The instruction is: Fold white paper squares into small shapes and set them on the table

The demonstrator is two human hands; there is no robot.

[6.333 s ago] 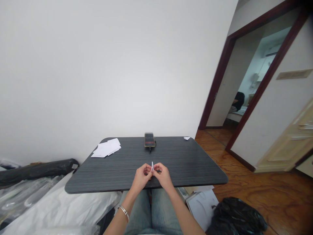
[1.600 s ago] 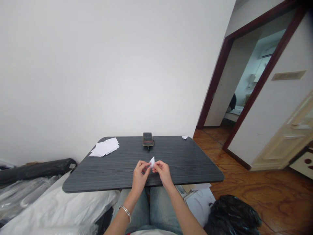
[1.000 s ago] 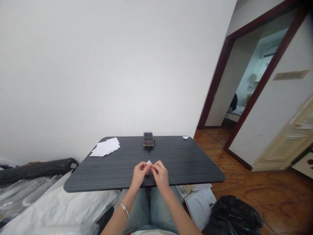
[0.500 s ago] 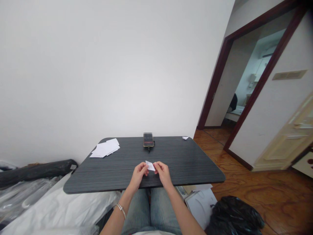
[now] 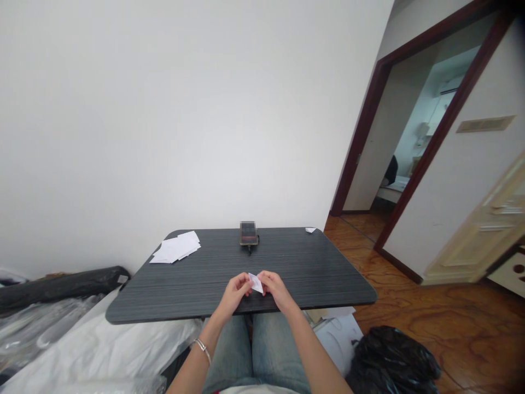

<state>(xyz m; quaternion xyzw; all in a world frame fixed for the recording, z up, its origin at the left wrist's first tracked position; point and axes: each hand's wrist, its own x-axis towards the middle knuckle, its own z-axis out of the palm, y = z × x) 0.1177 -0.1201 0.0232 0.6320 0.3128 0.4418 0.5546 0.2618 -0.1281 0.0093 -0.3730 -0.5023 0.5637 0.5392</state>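
Observation:
Between my two hands is a small folded piece of white paper, held over the near part of the dark table. My left hand pinches its left side, and a bracelet circles that wrist. On the right side, my right hand grips the paper between thumb and fingers. The fingers partly cover its edges, so its full shape is hidden.
Several loose white sheets lie at the table's back left. A phone-like device with a cable stands at the back middle. Another small folded paper rests at the back right corner. A black plastic bag sits on the floor at right.
The paper has shifted slightly right and toward me, and its tilt has changed. Both hands have turned a little with it and keep their hold.

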